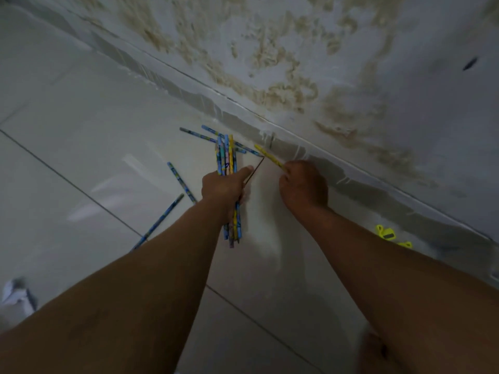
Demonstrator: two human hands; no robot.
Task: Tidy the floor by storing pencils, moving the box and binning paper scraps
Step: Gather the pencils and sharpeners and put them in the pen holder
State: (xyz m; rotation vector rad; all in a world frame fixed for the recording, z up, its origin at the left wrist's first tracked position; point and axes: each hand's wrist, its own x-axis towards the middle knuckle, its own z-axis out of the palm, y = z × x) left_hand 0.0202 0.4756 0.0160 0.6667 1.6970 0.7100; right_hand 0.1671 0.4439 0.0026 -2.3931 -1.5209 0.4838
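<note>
My left hand (pixel 224 186) grips a bundle of several patterned pencils (pixel 226 157), their ends sticking out above and below the fist. Just to its right, my right hand (pixel 302 184) pinches one yellow pencil (pixel 268 155) near the foot of the wall. More blue pencils lie loose on the tiled floor: two crossed ones (pixel 199 135) beyond the bundle, one (pixel 181 182) left of my left wrist, and another (pixel 162 221) partly hidden under my left forearm. A crumpled paper scrap (pixel 14 291) lies at the far left edge.
A stained wall (pixel 324 63) runs diagonally across the top right, meeting the floor at a rough skirting (pixel 378 190). Small yellow objects (pixel 386 233) lie by the skirting on the right. Pale floor tiles (pixel 81 117) spread to the left.
</note>
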